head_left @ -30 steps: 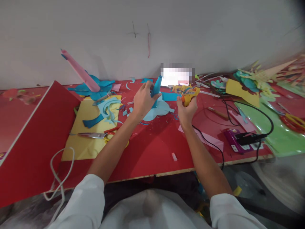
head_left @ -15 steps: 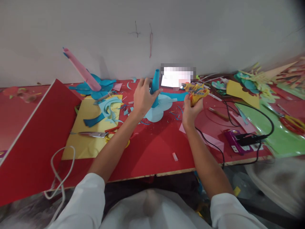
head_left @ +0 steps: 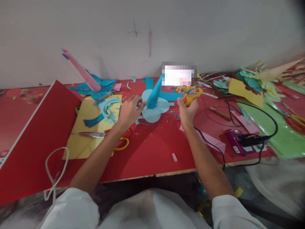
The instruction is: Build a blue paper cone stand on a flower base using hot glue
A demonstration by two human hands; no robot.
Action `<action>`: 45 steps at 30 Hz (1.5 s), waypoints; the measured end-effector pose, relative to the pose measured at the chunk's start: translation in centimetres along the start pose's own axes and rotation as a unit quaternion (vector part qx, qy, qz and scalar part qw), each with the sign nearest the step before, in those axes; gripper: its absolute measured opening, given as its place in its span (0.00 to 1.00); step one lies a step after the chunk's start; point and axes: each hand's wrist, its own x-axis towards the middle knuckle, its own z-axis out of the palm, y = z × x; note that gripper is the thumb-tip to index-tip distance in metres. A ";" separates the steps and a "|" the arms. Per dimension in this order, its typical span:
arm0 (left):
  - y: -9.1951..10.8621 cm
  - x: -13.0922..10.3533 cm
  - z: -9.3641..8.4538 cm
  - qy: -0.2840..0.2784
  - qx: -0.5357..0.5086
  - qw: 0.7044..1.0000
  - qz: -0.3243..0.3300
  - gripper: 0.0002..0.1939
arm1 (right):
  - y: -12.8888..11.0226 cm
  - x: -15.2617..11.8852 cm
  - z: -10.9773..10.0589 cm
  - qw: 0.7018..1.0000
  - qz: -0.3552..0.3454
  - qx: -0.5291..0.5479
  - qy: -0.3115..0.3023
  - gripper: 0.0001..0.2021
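A blue paper cone leans to the right on a light blue petal-shaped paper. My left hand is just left of the cone, fingers curled but apart, holding nothing. My right hand grips a yellow glue gun, right of the paper shape. Blue paper strips lie behind and beside the cone. Scissors with red and yellow handles lie on a yellow sheet, partly behind my left forearm.
A pink tube on blue petals stands at the back left. A red board rises at the left. A lit screen is near the wall. A purple power box with black cables and a green sheet lie right.
My left hand has let go of the blue cone and moved left and down. The cone now tilts to the right. My right hand has shifted slightly left with the glue gun.
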 end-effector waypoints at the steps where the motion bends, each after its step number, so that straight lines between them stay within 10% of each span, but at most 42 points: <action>1: -0.5 -1.1 0.0 -0.029 0.035 0.999 -0.006 0.16 | 0.1 -0.1 0.0 1.000 -0.003 0.006 -0.003 0.28; 8: -3.1 -4.3 -0.9 -0.117 0.201 0.971 -0.056 0.19 | 0.6 -1.0 0.0 0.992 -0.065 -0.107 -0.020 0.26; 24: -6.1 -3.9 1.7 -0.020 0.065 0.994 -0.087 0.10 | 0.9 -0.8 0.1 0.933 -0.132 -0.304 -0.143 0.21; 37: -5.4 -3.6 0.0 0.206 -0.031 0.975 -0.081 0.04 | 0.5 -0.2 -0.5 0.870 -0.181 -0.382 -0.254 0.21; 45: -4.1 -4.1 0.1 0.192 -0.045 0.978 -0.073 0.05 | 0.5 -0.3 -0.3 0.856 -0.183 -0.389 -0.288 0.23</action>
